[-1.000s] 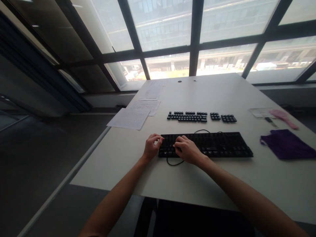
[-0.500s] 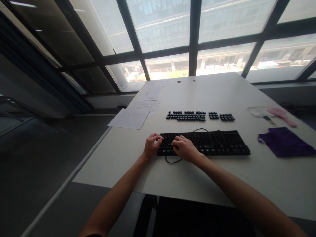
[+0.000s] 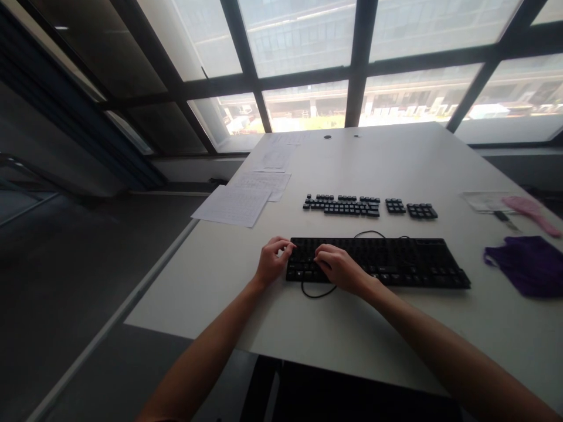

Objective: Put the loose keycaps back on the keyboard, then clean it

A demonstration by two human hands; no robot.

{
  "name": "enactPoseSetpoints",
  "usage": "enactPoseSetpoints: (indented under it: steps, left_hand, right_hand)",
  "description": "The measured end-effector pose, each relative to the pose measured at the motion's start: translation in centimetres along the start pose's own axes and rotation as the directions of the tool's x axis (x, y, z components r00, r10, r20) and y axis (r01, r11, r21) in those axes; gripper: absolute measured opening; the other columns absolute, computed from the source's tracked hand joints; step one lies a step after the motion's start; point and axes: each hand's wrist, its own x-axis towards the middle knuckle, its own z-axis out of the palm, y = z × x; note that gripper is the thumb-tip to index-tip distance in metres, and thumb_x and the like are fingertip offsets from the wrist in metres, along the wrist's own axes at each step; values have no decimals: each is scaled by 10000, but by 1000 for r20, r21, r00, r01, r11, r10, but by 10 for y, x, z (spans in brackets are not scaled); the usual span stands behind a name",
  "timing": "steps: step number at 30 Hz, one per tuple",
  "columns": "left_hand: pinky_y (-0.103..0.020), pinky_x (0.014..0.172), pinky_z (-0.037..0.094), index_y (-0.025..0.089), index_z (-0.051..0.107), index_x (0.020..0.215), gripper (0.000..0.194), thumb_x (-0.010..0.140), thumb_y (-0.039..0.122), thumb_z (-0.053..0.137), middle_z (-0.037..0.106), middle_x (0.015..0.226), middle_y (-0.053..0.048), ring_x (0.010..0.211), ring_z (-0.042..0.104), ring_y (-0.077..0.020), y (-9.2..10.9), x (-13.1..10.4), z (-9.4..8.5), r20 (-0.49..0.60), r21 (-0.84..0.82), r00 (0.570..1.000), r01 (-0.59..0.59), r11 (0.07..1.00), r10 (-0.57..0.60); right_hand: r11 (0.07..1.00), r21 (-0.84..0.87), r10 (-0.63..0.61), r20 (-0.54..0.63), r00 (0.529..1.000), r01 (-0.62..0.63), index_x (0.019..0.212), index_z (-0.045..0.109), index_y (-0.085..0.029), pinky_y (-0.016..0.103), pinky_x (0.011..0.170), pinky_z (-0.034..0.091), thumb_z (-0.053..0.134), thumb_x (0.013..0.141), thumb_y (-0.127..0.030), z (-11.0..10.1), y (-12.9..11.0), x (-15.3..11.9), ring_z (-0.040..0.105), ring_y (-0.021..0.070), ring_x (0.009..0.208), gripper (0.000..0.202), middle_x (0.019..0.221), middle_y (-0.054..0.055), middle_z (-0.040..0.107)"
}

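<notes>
A long black keyboard point(image 3: 396, 264) lies on the white table in front of me, and many of its upper rows look bare of keycaps. At its left end, my left hand point(image 3: 273, 261) has thumb and fingertips pinched together against the edge. My right hand point(image 3: 341, 266) is over the left part of the keyboard with its fingers curled and pinched downward. Whatever is between the fingertips of either hand is too small or hidden. Beyond the keyboard, loose black keycaps point(image 3: 352, 207) are laid out in rows, with smaller blocks of keycaps point(image 3: 421, 211) to their right.
Sheets of paper point(image 3: 233, 205) lie along the table's left side. To the right are a purple cloth bag point(image 3: 528, 266), a pink hairbrush-like item point(image 3: 530, 211) and a small dark-handled brush point(image 3: 505, 220). A black cable point(image 3: 319, 294) loops out at the keyboard's front.
The view has shifted slightly, so the table's things appear farther right. Both hands stay at the keyboard's left part, with only slight finger movement.
</notes>
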Motion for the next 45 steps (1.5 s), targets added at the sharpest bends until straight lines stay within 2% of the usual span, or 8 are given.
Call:
enactPoseSetpoints:
  steps: [6,12,20,28,37,45]
  left_hand:
    - [-302,687,471,205,739,829,201,951,286,601,695,868,-45,834,620,-179,5,1,-2,20,-19,1000,8,1000,-7]
    - [-317,719,489,210,741,831,199,949,284,599,697,862,-49,855,627,-192,14,0,-5,42,-37,999,5,999,-3]
    - [-318,721,491,214,743,831,192,945,276,601,702,867,-46,850,629,-190,14,-1,-5,54,-30,998,20,999,-19]
    - [-303,688,480,212,744,831,178,936,259,608,703,863,-40,827,633,-181,11,0,-5,70,-35,997,33,999,-30]
    - [-301,684,472,210,745,828,188,938,262,602,706,858,-42,816,631,-178,12,0,-4,70,-40,997,42,998,-39]
    - [-296,695,475,205,746,828,185,934,257,603,700,856,-39,803,623,-171,11,0,-4,79,-47,996,45,998,-42]
  right_hand:
    - [998,42,55,-15,998,-54,878,655,-184,315,817,523,507,966,-95,-1,-4,-2,640,190,901,194,979,87,676]
    - [996,75,58,-9,998,-57,888,664,-193,318,805,530,518,959,-101,-1,-2,-4,643,192,890,186,983,82,675]
    - [999,-17,48,-33,998,-49,922,661,-192,339,819,537,479,988,-114,2,-6,-6,640,204,906,209,989,96,668]
    - [994,-107,12,9,1000,-11,910,638,-193,334,821,529,431,975,-53,3,-4,-8,613,201,909,259,1003,99,640]
    - [996,11,87,-39,995,-87,923,625,-194,303,786,516,443,979,-69,1,-4,-7,612,181,875,228,974,79,639]
    - [994,-101,33,-12,999,-34,888,615,-188,323,813,518,452,966,-40,5,-4,-8,602,192,899,234,997,92,628]
